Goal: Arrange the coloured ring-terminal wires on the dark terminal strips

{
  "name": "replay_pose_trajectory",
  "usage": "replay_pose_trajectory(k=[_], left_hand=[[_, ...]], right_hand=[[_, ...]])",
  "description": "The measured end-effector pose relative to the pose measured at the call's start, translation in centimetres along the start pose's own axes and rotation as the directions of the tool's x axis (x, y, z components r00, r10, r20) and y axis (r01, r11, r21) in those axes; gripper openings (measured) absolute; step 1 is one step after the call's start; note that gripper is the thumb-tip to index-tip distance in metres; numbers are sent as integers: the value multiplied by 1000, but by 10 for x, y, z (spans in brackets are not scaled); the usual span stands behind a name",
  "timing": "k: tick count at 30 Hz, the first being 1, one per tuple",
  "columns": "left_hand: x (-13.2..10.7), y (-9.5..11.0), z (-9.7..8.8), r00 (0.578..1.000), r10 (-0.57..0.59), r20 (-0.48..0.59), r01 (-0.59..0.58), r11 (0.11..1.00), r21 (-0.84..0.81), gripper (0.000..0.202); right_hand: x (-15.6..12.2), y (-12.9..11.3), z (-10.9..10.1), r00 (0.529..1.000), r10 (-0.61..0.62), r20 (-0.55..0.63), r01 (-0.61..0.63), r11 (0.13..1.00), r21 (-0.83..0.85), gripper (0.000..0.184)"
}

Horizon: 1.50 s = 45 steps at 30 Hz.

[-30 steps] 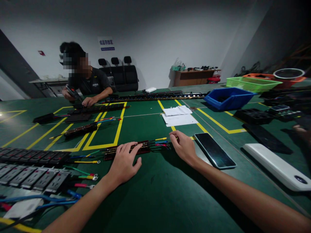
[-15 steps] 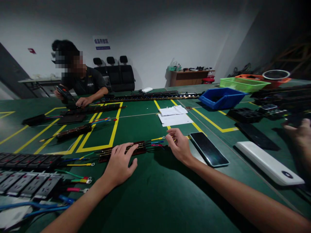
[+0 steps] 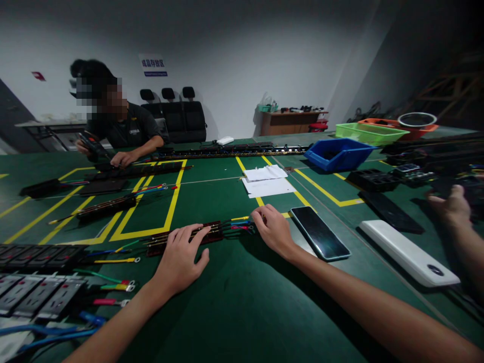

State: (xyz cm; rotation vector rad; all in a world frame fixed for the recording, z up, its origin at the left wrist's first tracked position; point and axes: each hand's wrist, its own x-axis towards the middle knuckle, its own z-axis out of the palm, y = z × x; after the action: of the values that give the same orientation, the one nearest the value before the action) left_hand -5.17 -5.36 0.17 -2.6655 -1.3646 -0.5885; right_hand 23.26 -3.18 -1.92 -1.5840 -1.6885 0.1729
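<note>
Here, close to the near edge of the green counter (image 3: 242, 302) and about midway along it, lies a dark wired strip (image 3: 212, 233), its long side running parallel to that edge. The left hand (image 3: 179, 259) rests palm-down on it, with the fingers (image 3: 196, 233) spread and released, lying flat across the strip's top rather than closed around it. From the strip's right end a fan of coloured wires (image 3: 242, 224) (yellow, blue, green, red) sticks out. The right hand (image 3: 274, 231) sits right at their tips, its fingers (image 3: 260, 216) bent down onto them; whether they pinch a wire or only touch it cannot be told. Just beside the right hand, toward the right edge, a phone (image 3: 319, 233) lies face up, and farther that way lies a long white bar (image 3: 408, 252). Another person's hand (image 3: 451, 206) shows at the right edge. Beyond the strip, toward the far edge, are white papers (image 3: 266, 180) and a blue bin (image 3: 336, 154). At the near left corner sit grey socket modules (image 3: 41, 295) with loose wires beside them. A co-worker (image 3: 124, 133) sits at the far left corner.
</note>
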Motion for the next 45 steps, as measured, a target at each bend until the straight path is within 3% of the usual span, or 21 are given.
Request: replay_pose_trajectory(k=[3,8,17,29,33,39,45], left_hand=[[0,0,0,1000,-1,3,1,1000,4,49],[0,-1,0,1000,-2,-8,1,1000,-6,47],[-1,-3,4,999,8,-33,-8,1000,-5,47],[-1,-4,4,1000,-2,-9,2,1000,-5,48],[-1,-4,4,1000,9,2,-9,1000,2,48],[-1,-4,4,1000,10,-12,-10,1000,-3,49],[-1,-3,3,1000,18,-24,-18,1000,2,48]], right_hand=[[0,-1,0,999,11,49,-9,999,-43,27],[-1,-4,-2,999,42,31,-39,995,-92,21],[2,1,1,991,-136,-15,136,980,145,16],[4,2,0,991,-131,-10,130,973,190,23],[4,2,-1,997,-70,35,65,989,135,22],[1,-4,-3,991,109,72,-99,986,-133,38],[0,1,1,996,-81,41,79,996,36,30]])
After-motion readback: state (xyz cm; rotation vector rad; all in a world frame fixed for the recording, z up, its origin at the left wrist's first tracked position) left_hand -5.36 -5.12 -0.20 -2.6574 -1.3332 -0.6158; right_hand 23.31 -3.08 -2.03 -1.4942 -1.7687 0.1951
